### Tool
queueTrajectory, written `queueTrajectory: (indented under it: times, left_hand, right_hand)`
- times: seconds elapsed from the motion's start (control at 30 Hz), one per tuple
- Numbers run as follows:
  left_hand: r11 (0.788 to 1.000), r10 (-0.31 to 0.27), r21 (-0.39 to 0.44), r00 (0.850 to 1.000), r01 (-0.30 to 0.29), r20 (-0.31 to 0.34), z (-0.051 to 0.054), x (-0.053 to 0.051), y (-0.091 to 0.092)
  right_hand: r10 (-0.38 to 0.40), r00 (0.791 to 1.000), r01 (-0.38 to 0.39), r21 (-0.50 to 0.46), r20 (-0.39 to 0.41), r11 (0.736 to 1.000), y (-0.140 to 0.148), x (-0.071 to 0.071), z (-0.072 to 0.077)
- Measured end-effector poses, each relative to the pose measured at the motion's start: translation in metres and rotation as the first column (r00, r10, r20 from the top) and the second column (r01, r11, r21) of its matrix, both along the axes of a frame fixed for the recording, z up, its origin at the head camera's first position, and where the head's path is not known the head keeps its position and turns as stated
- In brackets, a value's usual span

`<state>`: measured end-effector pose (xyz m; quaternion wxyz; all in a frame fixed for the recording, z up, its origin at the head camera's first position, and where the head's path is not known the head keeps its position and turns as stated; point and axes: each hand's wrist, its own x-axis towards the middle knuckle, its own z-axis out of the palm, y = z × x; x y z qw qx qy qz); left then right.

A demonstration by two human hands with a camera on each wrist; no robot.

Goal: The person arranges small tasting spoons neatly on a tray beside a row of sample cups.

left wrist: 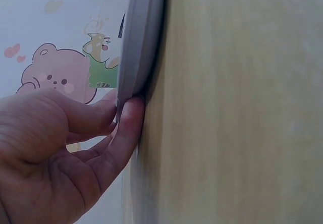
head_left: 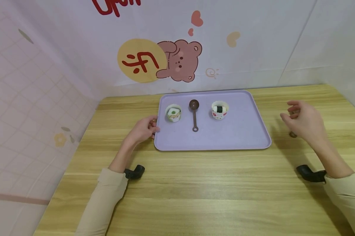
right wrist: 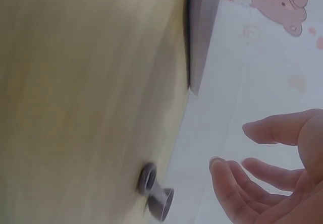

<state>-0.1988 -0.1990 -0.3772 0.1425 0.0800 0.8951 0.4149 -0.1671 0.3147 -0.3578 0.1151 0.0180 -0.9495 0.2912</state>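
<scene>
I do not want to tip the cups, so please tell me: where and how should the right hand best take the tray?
The right short rim of the tray, near its middle, approached from the right, thumb above and fingers below. The raised rim likely gives fingertips room, and the left hand pinches the opposite rim, so the cups should stay level.

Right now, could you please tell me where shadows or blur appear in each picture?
Head: a soft shadow lies on the table near the right hand; left wrist: the table looks blurred, with a dark shadow along the tray; right wrist: the table is blurred too.
</scene>
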Motion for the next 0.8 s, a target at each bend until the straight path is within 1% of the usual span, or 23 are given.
queueTrajectory:
  times: [0.17,0.47,0.63,0.8]
  left_hand:
    - [1.0,-0.005,0.007,1.0,0.005,0.0,0.0,0.0,0.0]
    - [1.0,-0.006,-0.002,1.0,0.006,0.003,0.0,-0.001,0.0]
    - [1.0,0.002,0.002,1.0,-0.002,0.01,0.001,0.0,0.0]
    - [1.0,0.01,0.01,1.0,-0.01,0.022,0.001,-0.001,0.0]
  right_hand:
    - [-0.015,0.999,0.015,0.007,0.039,1.0,0.01,0.001,0.001]
    - [-0.042,0.998,0.04,0.045,0.053,0.998,0.022,0.001,-0.001]
    - [-0.062,0.995,0.057,0.065,0.076,0.996,0.03,0.001,-0.002]
    - [-0.061,0.993,0.053,0.082,0.105,0.995,0.037,0.001,-0.001]
